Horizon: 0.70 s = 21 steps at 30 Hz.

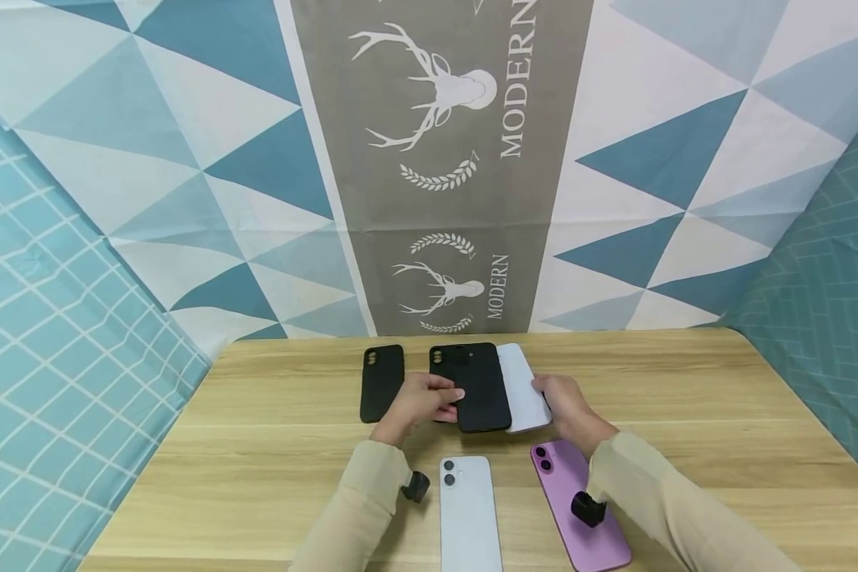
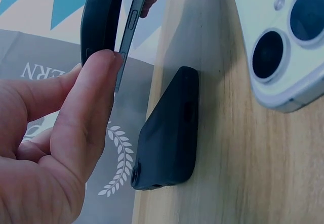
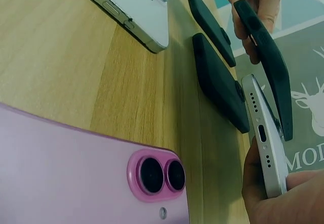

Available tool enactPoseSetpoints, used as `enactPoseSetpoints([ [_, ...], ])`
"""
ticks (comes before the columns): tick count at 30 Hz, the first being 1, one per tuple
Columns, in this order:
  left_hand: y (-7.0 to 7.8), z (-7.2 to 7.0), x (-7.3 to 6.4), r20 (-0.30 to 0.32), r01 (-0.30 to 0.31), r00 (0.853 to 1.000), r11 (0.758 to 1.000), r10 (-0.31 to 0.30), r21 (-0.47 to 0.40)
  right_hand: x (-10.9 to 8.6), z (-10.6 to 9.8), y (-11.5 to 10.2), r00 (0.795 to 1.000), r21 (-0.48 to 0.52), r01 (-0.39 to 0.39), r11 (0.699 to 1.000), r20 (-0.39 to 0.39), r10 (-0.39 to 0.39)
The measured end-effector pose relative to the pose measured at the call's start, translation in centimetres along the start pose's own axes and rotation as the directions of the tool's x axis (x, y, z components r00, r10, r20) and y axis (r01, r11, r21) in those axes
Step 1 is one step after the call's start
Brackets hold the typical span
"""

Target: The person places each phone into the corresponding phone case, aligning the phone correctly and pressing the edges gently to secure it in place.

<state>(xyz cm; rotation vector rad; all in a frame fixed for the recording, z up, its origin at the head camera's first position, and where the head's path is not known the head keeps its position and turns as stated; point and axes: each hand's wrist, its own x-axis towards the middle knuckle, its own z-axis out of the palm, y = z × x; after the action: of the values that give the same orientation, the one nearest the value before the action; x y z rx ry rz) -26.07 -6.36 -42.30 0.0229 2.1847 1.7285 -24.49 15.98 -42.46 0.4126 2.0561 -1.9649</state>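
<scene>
My left hand (image 1: 422,401) pinches a black phone case (image 1: 485,389) by its left side, thumb on the face turned to me in the head view. Just right of it, my right hand (image 1: 566,401) grips a white phone (image 1: 524,385) by its edge. In the right wrist view, the white phone (image 3: 265,138) stands tilted, its charging port showing, with the held case (image 3: 273,67) close alongside it. Below them, two more black cases lie on the table: a nearer case (image 3: 217,82) and a farther case (image 3: 207,24).
On the wooden table (image 1: 257,477), a second white phone (image 1: 469,512) lies camera side up in front, and a pink phone (image 1: 579,508) lies right of it, partly under my right wrist. One black case (image 1: 382,385) lies at the left. Patterned cloth (image 1: 457,199) hangs behind.
</scene>
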Motion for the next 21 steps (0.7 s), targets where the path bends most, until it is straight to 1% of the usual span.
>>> enactPoseSetpoints([
  [6,0.1,0.3,-0.2,0.012,-0.003,1.000,1.000,0.003,-0.010,-0.1,0.3,0.1,1.000,0.007,0.004,1.000,-0.007,-0.004],
  [10,0.0,0.6,0.0,0.013,-0.016,1.000,1.000,0.017,-0.014,0.0,0.4,0.1,1.000,0.018,0.011,1.000,-0.007,-0.011],
  [16,-0.1,1.0,0.3,0.006,-0.015,1.000,0.999,0.015,-0.033,-0.1,0.5,0.1,1.000,0.024,0.016,1.000,-0.008,-0.016],
  [21,-0.2,1.3,0.4,0.009,-0.037,0.999,0.998,0.038,-0.041,-0.1,0.6,0.2,1.000,0.028,0.023,0.999,-0.010,-0.023],
])
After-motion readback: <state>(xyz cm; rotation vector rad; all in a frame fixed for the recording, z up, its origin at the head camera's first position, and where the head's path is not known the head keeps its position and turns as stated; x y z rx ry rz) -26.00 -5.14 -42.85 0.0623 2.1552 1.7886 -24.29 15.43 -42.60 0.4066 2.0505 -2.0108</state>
